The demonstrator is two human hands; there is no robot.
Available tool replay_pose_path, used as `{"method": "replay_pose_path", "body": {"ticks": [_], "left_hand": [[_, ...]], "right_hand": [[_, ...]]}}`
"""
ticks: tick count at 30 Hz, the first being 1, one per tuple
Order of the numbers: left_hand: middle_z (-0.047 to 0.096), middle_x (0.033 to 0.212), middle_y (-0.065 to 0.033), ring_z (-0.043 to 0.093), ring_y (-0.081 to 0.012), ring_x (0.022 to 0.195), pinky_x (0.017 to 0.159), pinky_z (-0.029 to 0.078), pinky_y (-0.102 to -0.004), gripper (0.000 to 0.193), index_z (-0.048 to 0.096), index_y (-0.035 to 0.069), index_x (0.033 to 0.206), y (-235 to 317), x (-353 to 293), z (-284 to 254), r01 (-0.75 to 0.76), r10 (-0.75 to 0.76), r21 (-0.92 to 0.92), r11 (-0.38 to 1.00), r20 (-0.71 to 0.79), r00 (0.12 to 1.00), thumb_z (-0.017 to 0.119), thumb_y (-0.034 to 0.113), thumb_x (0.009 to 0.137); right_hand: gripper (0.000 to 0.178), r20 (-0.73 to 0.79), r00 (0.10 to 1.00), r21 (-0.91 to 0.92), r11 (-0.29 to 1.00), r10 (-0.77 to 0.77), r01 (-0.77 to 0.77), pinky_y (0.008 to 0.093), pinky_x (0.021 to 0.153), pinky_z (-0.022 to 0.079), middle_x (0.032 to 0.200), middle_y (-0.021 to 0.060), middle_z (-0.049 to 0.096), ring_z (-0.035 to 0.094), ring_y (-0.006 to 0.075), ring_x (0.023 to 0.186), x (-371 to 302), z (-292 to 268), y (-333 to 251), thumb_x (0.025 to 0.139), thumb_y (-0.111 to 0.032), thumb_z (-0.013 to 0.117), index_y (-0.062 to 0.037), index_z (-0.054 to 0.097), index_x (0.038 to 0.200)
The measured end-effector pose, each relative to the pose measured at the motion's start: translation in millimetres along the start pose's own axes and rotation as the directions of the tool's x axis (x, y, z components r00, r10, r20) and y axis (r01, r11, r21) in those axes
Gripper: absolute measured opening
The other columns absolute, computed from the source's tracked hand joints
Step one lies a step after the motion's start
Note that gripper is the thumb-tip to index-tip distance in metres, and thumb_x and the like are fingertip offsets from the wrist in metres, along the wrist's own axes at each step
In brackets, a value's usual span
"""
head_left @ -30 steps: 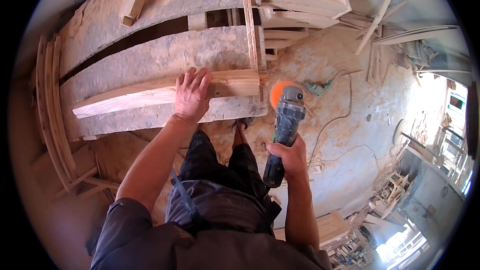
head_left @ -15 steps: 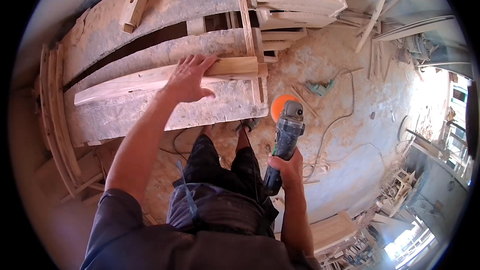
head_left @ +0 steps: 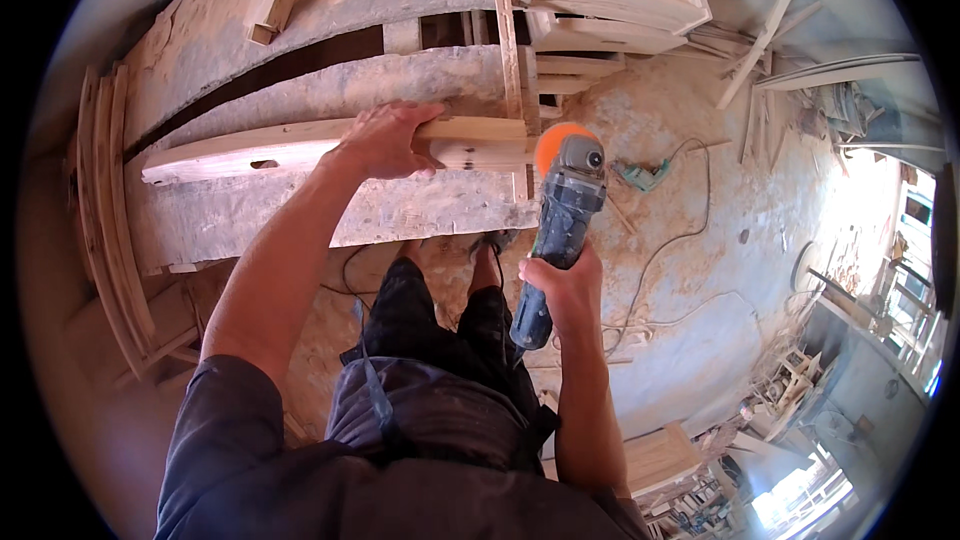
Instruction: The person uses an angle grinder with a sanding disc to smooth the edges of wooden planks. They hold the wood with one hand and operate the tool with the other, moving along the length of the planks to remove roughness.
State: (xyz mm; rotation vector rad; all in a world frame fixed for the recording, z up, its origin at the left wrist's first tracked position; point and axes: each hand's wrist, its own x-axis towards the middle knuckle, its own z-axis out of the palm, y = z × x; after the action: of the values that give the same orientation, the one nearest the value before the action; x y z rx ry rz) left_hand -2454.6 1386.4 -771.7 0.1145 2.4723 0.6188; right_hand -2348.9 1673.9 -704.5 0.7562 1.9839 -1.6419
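One beam (head_left: 300,144) rolled, slot (head_left: 264,164) now showing, left hand (head_left: 383,143) clasping it, right hand (head_left: 570,285) gripping grinder (head_left: 568,212) brought nearer

Long, pale tan wooden beam (head_left: 290,147), squared edges: lies lengthwise on the workbench (head_left: 440,205), along its near plank, right end at the bench's right end. Face toward the bench's near edge shows a dark elongated slot at left, small dark knots at right. Black-and-grey handheld power tool with round orange disc (head_left: 570,202): held off the bench's right end, tilted, disc beside the beam, handle reaching past the bench's near edge. Disc-to-wood contact: cannot tell.
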Motion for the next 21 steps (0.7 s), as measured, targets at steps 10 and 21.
{"method": "replay_pose_path", "body": {"ticks": [10,21], "left_hand": [[0.067,0.14,-0.0147,0.058,-0.0334,0.135,0.115,0.045,-0.0481,0.09,0.058,0.02,0.151,-10,9,-6,0.01,-0.006,-0.051,0.999,0.079,0.997,0.093,0.036,0.071],[0.067,0.139,-0.0174,0.058,-0.0364,0.135,0.116,0.043,-0.0482,0.085,0.061,0.015,0.147,-4,3,-11,0.024,-0.019,-0.085,0.996,0.05,0.999,0.093,0.028,0.07]], "right_hand": [[0.04,0.041,0.997,0.04,0.997,0.068,-0.069,0.0352,0.068,0.057,0.087,0.0099,0.068,0.07,0.0204,0.073,-9,3,17,0.075,-0.002,0.079,0.0017,0.06,0.109],[0.043,0.088,0.991,-0.005,0.995,0.1,-0.1,0.0368,0.07,0.058,0.092,0.0121,0.067,0.071,0.0231,0.074,-16,8,17,0.074,-0.002,0.077,0.0023,0.059,0.113]]}}
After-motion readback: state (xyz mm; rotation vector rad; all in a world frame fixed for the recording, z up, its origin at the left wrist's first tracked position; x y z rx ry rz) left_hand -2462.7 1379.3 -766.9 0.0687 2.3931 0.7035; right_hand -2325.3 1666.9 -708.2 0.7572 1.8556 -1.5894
